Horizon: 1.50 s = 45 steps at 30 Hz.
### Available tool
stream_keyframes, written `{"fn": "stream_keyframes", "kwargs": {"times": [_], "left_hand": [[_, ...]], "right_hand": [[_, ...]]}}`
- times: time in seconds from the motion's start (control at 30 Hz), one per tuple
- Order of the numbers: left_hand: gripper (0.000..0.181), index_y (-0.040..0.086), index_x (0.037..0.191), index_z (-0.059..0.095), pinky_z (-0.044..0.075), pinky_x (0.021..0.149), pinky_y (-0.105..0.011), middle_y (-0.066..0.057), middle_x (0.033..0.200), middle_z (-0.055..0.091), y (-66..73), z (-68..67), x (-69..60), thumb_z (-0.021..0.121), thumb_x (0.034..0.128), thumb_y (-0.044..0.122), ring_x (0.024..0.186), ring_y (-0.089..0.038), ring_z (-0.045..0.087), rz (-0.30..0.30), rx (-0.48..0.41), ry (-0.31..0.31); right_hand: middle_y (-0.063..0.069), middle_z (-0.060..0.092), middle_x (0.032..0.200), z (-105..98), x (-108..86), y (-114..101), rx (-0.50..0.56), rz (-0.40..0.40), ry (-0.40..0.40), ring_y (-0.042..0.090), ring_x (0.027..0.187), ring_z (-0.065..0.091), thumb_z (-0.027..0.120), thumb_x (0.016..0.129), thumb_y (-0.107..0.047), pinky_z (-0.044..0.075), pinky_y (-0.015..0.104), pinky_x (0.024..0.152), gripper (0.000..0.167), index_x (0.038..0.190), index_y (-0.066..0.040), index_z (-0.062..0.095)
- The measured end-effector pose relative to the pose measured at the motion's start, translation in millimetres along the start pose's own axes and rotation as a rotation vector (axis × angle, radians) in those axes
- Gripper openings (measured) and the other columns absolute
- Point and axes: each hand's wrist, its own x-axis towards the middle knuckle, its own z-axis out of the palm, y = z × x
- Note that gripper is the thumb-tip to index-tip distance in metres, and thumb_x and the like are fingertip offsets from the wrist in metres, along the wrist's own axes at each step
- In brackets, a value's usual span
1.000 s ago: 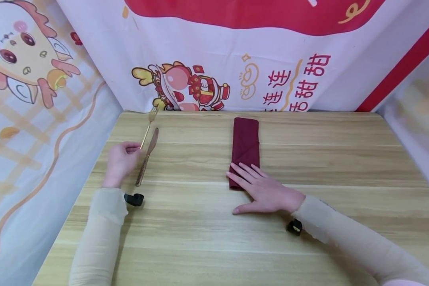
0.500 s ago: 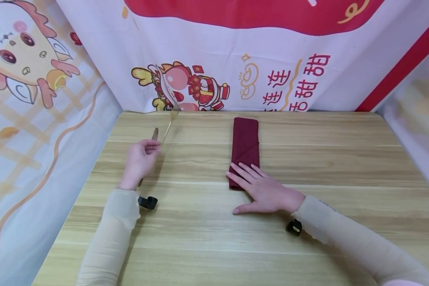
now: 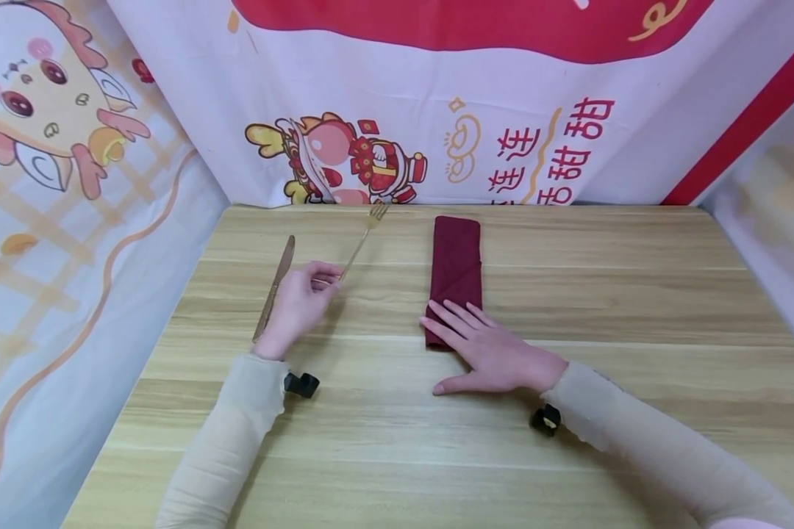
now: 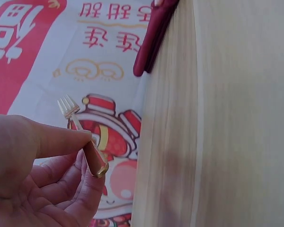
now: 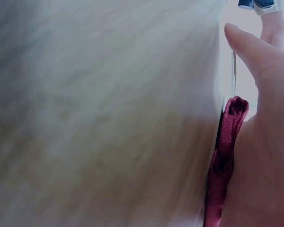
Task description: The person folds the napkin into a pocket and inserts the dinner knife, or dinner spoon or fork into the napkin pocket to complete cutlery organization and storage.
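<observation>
A gold fork is pinched by its handle between the thumb and fingers of my left hand. In the left wrist view the fork points away from the palm, tines outward, held above the table. A folded dark red napkin lies lengthwise near the table's middle. My right hand rests flat on the napkin's near end with fingers spread. The right wrist view shows the napkin's folded edge beside that hand. A table knife lies left of my left hand, its lower end partly covered by the wrist.
The wooden table runs back to a printed cloth backdrop. A patterned cloth bounds the left side, and another pale cloth hangs at the right. A small black camera is strapped to each wrist.
My left hand has carried the fork rightward, over the knife and toward the napkin, and the knife shows again to its left. The right hand and the napkin have stayed in place.
</observation>
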Motion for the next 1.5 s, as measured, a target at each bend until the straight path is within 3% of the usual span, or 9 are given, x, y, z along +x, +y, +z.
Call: {"fn": "stream_keyframes", "kwargs": {"times": [0.27,0.37,0.5,0.7,0.8,0.93,1.17,1.37,1.5], "left_hand": [[0.023,0.000,0.117,0.068,0.055,0.085,-0.037,-0.010,0.104,0.068,22.6,24.8,-3.5,0.068,0.0942,-0.002,0.095,-0.024,0.065,0.029,-0.058,-0.078],[0.023,0.001,0.117,0.068,0.055,0.084,-0.035,-0.008,0.103,0.068,31.6,34.7,-5.6,0.068,0.0943,-0.001,0.093,-0.022,0.065,0.046,-0.083,-0.096],[0.022,0.002,0.116,0.069,0.055,0.083,-0.033,-0.009,0.104,0.069,42.6,48.6,-8.4,0.069,0.0937,-0.002,0.092,-0.020,0.065,0.086,-0.125,-0.112],[0.021,0.001,0.114,0.069,0.056,0.081,-0.031,-0.014,0.103,0.070,57.9,70.9,-13.2,0.070,0.0933,-0.003,0.089,-0.019,0.065,0.162,-0.195,-0.134],[0.020,0.000,0.112,0.070,0.056,0.080,-0.030,-0.012,0.099,0.071,64.8,81.3,-15.7,0.070,0.0926,-0.004,0.086,-0.018,0.066,0.204,-0.224,-0.133],[0.019,0.001,0.110,0.071,0.056,0.079,-0.028,-0.005,0.096,0.072,70.8,92.7,-17.8,0.071,0.0922,-0.004,0.084,-0.015,0.066,0.239,-0.254,-0.122],[0.016,0.002,0.109,0.072,0.056,0.079,-0.028,-0.003,0.097,0.072,75.6,105.3,-17.7,0.072,0.0931,0.000,0.085,-0.014,0.065,0.253,-0.293,-0.101],[0.016,0.002,0.108,0.072,0.056,0.079,-0.028,-0.003,0.097,0.071,77.0,112.1,-17.0,0.073,0.0929,0.001,0.086,-0.013,0.065,0.253,-0.323,-0.094],[0.028,0.001,0.118,0.067,0.056,0.084,-0.030,-0.007,0.102,0.070,76.3,113.6,-14.6,0.077,0.0913,0.004,0.093,-0.019,0.067,0.286,-0.341,-0.107]], "right_hand": [[0.001,-0.002,0.170,-4,-1.1,3,0.059,0.012,-0.022,0.025,0.154,-0.002,0.052,0.089,-0.079,0.003,0.051,0.121,0.101,0.165,-0.026,0.011],[0.002,0.007,0.170,-7,-0.6,6,0.136,0.006,0.013,0.026,0.154,0.004,0.056,0.091,-0.073,0.008,0.052,0.121,0.098,0.165,-0.023,0.016],[0.010,0.026,0.165,-19,3.5,10,0.318,0.037,0.133,0.027,0.151,0.022,0.061,0.096,-0.061,0.020,0.048,0.119,0.089,0.162,-0.012,0.027],[0.007,0.044,0.155,-39,12.3,11,0.686,0.146,0.354,0.025,0.140,0.043,0.062,0.102,-0.043,0.035,0.044,0.113,0.066,0.155,-0.007,0.042],[0.010,0.056,0.145,-45,16.9,9,0.865,0.145,0.487,0.024,0.130,0.056,0.063,0.104,-0.031,0.044,0.040,0.106,0.051,0.148,-0.007,0.053],[0.016,0.068,0.127,-45,22.0,7,1.010,0.122,0.660,0.023,0.116,0.065,0.062,0.104,-0.019,0.049,0.033,0.100,0.035,0.135,-0.004,0.064],[0.024,0.072,0.094,-41,24.8,9,1.082,0.088,0.895,0.026,0.080,0.072,0.065,0.099,0.002,0.060,0.035,0.076,0.019,0.113,0.012,0.069],[0.015,0.074,0.094,-42,23.2,12,1.100,0.082,0.917,0.021,0.077,0.071,0.065,0.098,0.004,0.060,0.034,0.074,0.017,0.108,0.016,0.068],[0.009,0.074,0.096,-48,18.7,17,1.086,0.079,0.914,0.018,0.079,0.071,0.065,0.098,0.003,0.059,0.032,0.075,0.018,0.109,0.016,0.067]]}}
